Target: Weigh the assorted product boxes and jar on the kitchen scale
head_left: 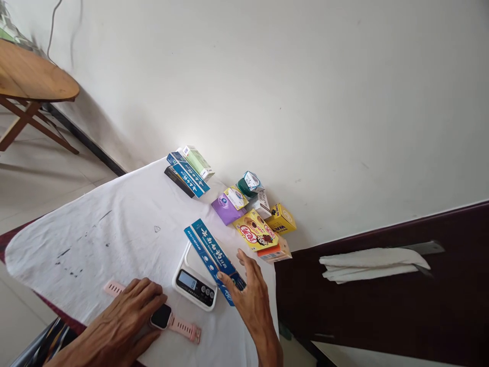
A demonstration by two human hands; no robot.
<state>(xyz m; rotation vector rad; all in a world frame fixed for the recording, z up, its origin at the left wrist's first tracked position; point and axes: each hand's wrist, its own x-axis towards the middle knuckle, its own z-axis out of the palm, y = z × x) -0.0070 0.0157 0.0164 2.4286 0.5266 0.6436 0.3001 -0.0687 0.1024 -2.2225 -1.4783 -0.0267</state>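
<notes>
A blue toothpaste box (210, 255) lies at a slant across a white digital scale (195, 285) with a small lit display. My right hand (250, 288) grips its near end, thumb on the top face and fingers on the far side. Palm down on the tablecloth, my left hand (133, 316) rests over a smartwatch (161, 316) with a pink strap. Its fingers lie fairly flat and partly cover the strap, with the thumb and forefinger on either side of the watch face.
Past the scale stand a purple box (228, 208), a yellow snack box (255, 230), an orange box (275, 251) and several others. More toothpaste boxes (188, 176) and a green box (198, 163) sit at the table's far corner, near the wall. A wooden folding table (36, 74) stands left.
</notes>
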